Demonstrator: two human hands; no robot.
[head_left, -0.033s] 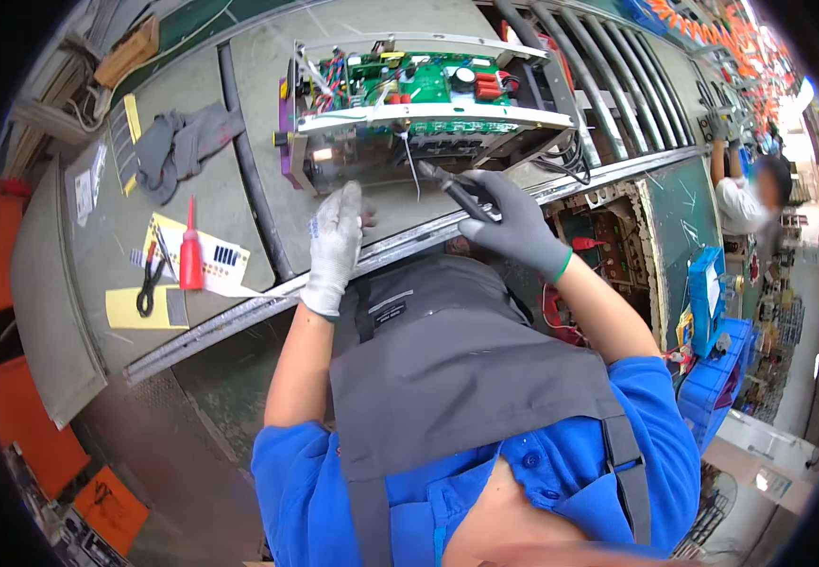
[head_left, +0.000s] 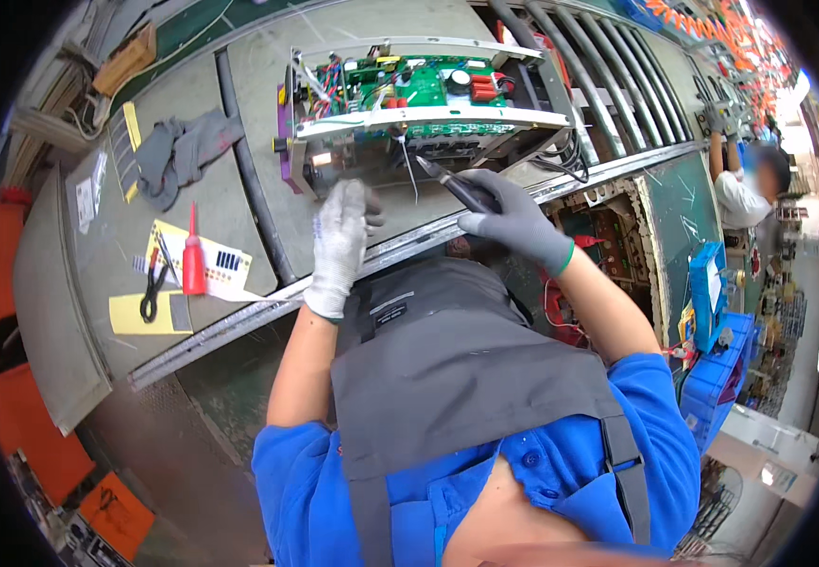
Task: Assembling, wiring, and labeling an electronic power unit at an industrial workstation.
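Note:
In front of me on the bench lies an open metal-framed electronics unit with a green circuit board and bundled coloured wires. A thin white cable tie hangs from its near side. My right hand, in a dark grey glove, is closed round a black hand tool with a narrow pointed tip. That tip is just right of the cable tie, below the unit's near rail. My left hand, in a pale glove, hovers by the unit's near left corner, fingers loosely bent, holding nothing visible.
Left on the bench lie grey gloves, a red dropper bottle, black-handled scissors and yellow cards. Metal rollers run at the back right. A blue bin stands at the right; farther off, another person works.
My left hand has shifted slightly right and its fingers bend more. The tool in my right hand has tilted a little, its tip staying near the cable tie.

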